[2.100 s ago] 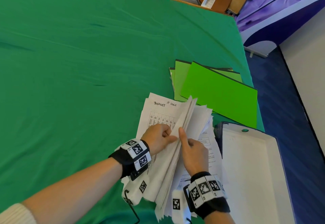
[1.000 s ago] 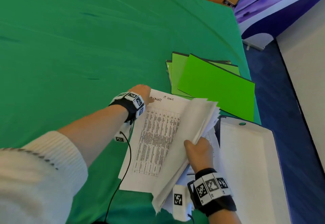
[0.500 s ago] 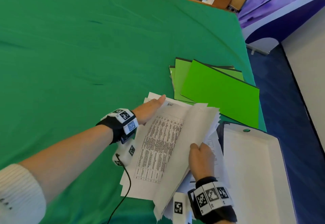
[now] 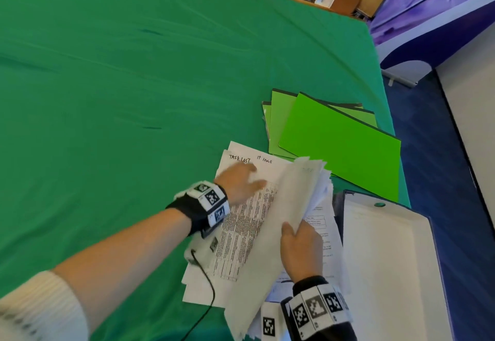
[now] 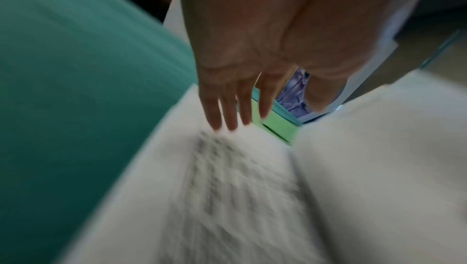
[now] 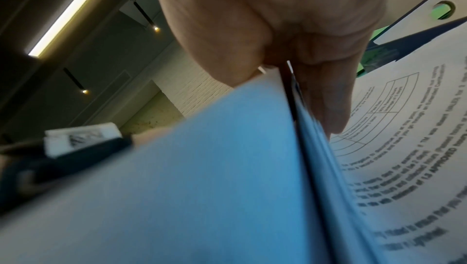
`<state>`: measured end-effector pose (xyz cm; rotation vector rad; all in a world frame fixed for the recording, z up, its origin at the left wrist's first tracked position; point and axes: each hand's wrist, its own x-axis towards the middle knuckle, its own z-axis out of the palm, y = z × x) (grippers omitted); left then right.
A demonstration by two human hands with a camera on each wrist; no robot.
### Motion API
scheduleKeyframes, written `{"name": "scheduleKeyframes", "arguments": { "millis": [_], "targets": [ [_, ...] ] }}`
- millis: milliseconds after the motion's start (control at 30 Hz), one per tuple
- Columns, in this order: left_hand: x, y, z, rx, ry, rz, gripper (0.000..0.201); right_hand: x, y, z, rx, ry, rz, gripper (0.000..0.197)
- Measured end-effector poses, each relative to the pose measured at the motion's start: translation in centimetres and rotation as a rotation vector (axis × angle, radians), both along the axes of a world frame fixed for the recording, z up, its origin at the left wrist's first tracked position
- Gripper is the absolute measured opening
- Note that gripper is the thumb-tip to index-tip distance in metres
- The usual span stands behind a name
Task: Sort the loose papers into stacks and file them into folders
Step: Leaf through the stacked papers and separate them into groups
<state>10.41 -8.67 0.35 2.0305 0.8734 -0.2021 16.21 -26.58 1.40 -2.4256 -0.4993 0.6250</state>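
Note:
A pile of white printed papers (image 4: 241, 223) lies near the table's front right. Its top sheet carries a table and handwritten headings. My left hand (image 4: 241, 180) hovers over that sheet with fingers (image 5: 222, 114) straight, holding nothing. My right hand (image 4: 300, 244) grips a thick lifted bundle of sheets (image 4: 292, 201), tilted up on edge; the right wrist view shows the thumb and fingers (image 6: 323, 96) pinching the bundle (image 6: 202, 168). More printed pages (image 6: 404, 148) lie beneath it. Several green folders (image 4: 334, 134) are fanned out behind the papers.
A green cloth (image 4: 120, 73) covers the table. An open white box file (image 4: 385, 260) with a dark rim sits at the right, by the table's edge. A black cable (image 4: 206, 284) trails from my left wrist across the papers. Blue floor lies to the right.
My left hand has let go of the sheets, reached out to the top of the flat sheet and then drawn back over its table. My right hand keeps the lifted bundle up.

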Motion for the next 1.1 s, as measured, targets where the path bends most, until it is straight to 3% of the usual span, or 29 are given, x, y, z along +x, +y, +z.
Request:
{"name": "scheduleKeyframes", "arguments": {
  "millis": [100,200,300,367,467,567,633,767,900,967,1033,1100],
  "targets": [
    [0.3,5.0,-1.9,0.305,0.029,0.220,0.039,0.2,-0.4,-0.4,-0.009,0.005,-0.007,0.021],
    [0.1,7.5,-3.2,0.201,0.062,0.302,0.029,0.4,-0.7,-0.7,0.008,-0.005,-0.013,0.021],
    [-0.4,6.9,-3.5,0.132,0.021,0.233,0.022,0.6,-0.7,-0.7,0.006,0.010,-0.018,0.020],
    [-1.0,5.6,-3.2,-0.005,-0.068,0.196,0.045,0.6,-0.6,-0.6,0.008,0.024,-0.023,0.020],
    [-2.0,2.2,-1.2,-0.404,-0.081,0.140,0.094,0.5,-0.2,-0.5,0.016,0.023,-0.034,0.023],
    [-2.5,-1.3,0.2,-0.801,-0.088,0.128,0.100,-0.3,0.5,0.2,0.031,0.066,-0.022,0.048],
    [-2.4,-3.0,1.3,-0.880,-0.098,0.093,0.098,-1.0,1.1,0.6,0.053,0.140,0.006,0.067],
    [-1.1,-3.7,2.0,-0.775,-0.051,0.028,0.087,-1.6,1.7,0.6,0.028,0.151,0.032,0.068],
    [-0.8,-2.4,0.9,-0.734,-0.017,-0.041,0.079,-1.1,1.5,0.0,-0.061,0.081,0.038,0.031],
    [-0.6,-1.3,0.3,-0.447,-0.026,-0.072,0.064,-0.8,1.3,-0.2,-0.075,0.065,0.027,0.019],
    [-0.6,0.5,-0.7,0.028,-0.011,-0.058,0.049,-0.4,1.0,0.1,-0.061,0.079,0.017,0.018],
    [-0.9,2.4,-1.4,0.265,0.050,0.011,0.047,-0.1,0.7,0.5,-0.043,0.097,-0.007,0.016]
  ]
}}
